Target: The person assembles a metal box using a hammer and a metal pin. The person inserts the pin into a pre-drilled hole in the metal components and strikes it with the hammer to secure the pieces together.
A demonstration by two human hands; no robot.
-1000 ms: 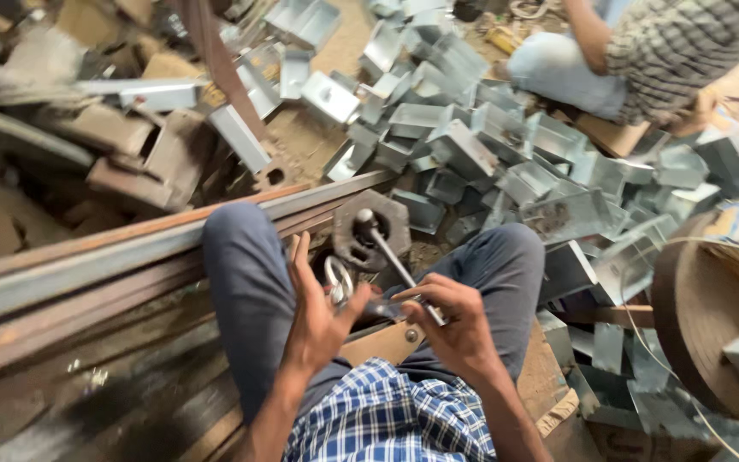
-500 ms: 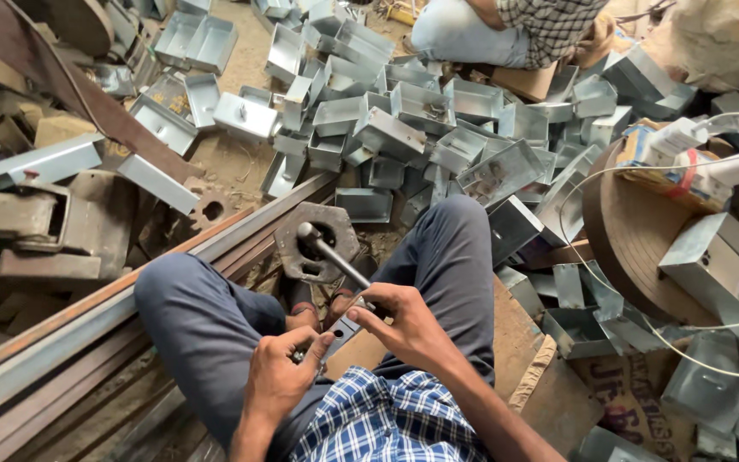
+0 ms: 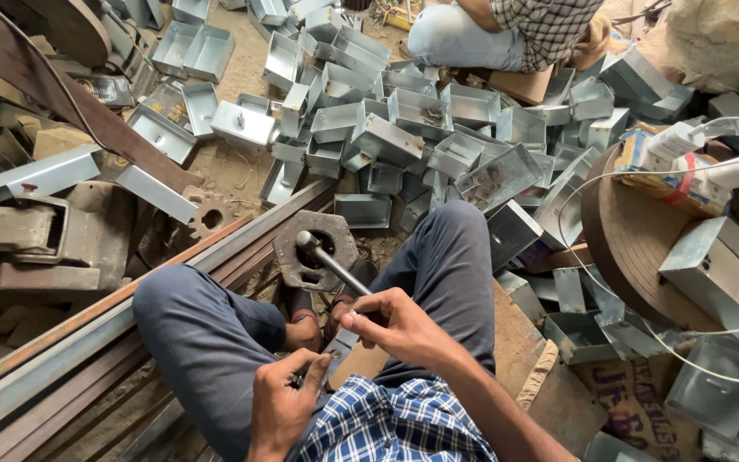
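Observation:
I sit with my knees raised, in blue-grey trousers. My left hand (image 3: pixel 286 404) is closed low between my legs on the near end of a small flat metal strip (image 3: pixel 340 346). My right hand (image 3: pixel 397 327) pinches the strip's upper end with thumb and fingertips. Just beyond my right hand, a steel rod (image 3: pixel 330 264) slants up and away. Its far end stands in a rusty hexagonal metal block (image 3: pixel 288 257) on the ground by my feet. Whether the rod touches my right hand is hidden by the fingers.
Several open grey sheet-metal boxes (image 3: pixel 404 137) are heaped ahead and to the right. Another person (image 3: pixel 506 34) sits beyond them. Long steel rails (image 3: pixel 87 342) run along my left leg, near a rusty gear (image 3: pixel 209 218). A round brown disc (image 3: pixel 635 248) and a white cable (image 3: pixel 643 299) lie at right.
My left hand's fingers were spread one second ago and are now closed on the strip. Both hands have come closer together, and the view has swung left and down.

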